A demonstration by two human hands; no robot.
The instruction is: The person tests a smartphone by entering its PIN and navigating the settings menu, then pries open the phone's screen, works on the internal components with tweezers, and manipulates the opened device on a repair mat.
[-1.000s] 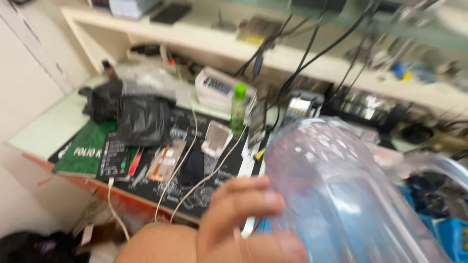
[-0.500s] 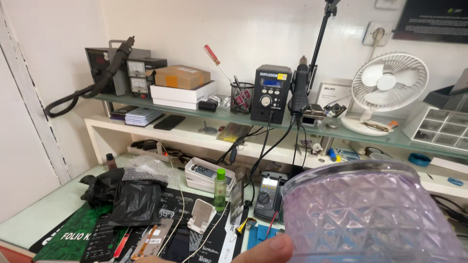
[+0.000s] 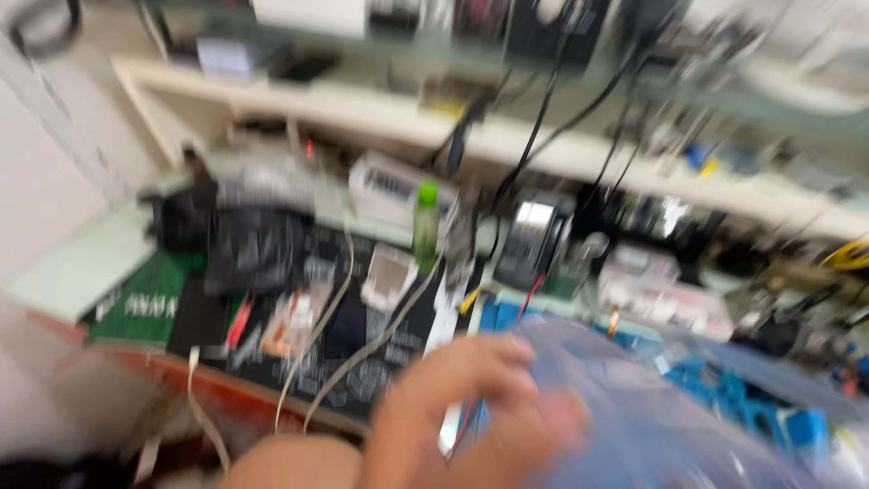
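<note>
Frame heavily blurred. Clear plastic container (image 3: 652,407) fills the lower right, held up close to the camera above the table (image 3: 63,272). One hand (image 3: 471,407) wraps its near side, fingers (image 3: 489,358) curled on the wall; left or right, cannot tell. Other hand not visible. Beyond: green bottle (image 3: 425,213), black bag (image 3: 253,249), white cables (image 3: 317,326), dark work mat (image 3: 362,353). Container is lifted, not set down anywhere yet.
</note>
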